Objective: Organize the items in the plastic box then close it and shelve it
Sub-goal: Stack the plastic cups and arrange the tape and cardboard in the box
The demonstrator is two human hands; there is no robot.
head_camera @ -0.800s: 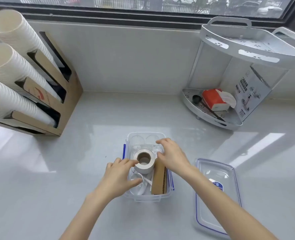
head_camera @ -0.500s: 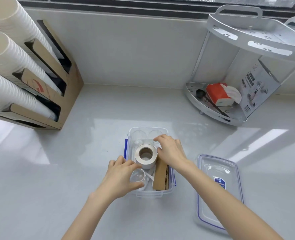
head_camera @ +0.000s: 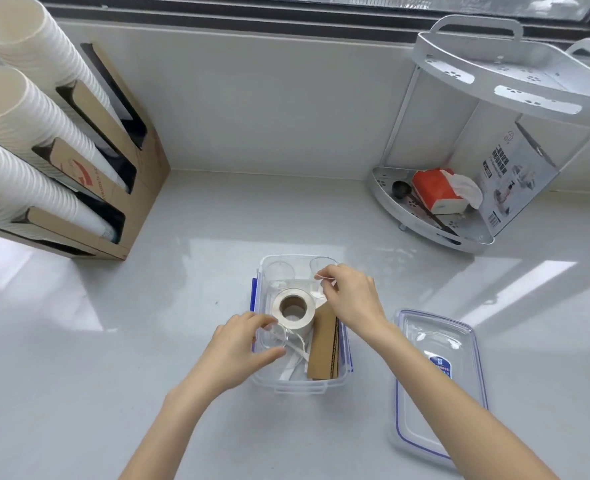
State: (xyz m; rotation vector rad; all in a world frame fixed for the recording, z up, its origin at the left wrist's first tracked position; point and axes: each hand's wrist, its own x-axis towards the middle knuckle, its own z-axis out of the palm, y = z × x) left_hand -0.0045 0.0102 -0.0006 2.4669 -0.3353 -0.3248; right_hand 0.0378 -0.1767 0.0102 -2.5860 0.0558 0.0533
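Both hands have shifted: the left hand (head_camera: 238,351) is now pinching a clear cup (head_camera: 271,337), the right hand (head_camera: 350,299) gripping another clear cup's (head_camera: 321,277) rim. Lid (head_camera: 438,382) label text is unreadable.

clear blue-trimmed lid (head_camera: 438,386), brown cardboard (head_camera: 324,348), orange tissue pack (head_camera: 437,195)

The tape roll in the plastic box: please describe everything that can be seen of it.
The tape roll is a thick, pale silvery-grey ring with a brown cardboard core and an open hole. It sits in the middle of the clear plastic box, its hole facing up toward the camera. A brown cardboard piece lies at its right. Neither hand clearly grips it.
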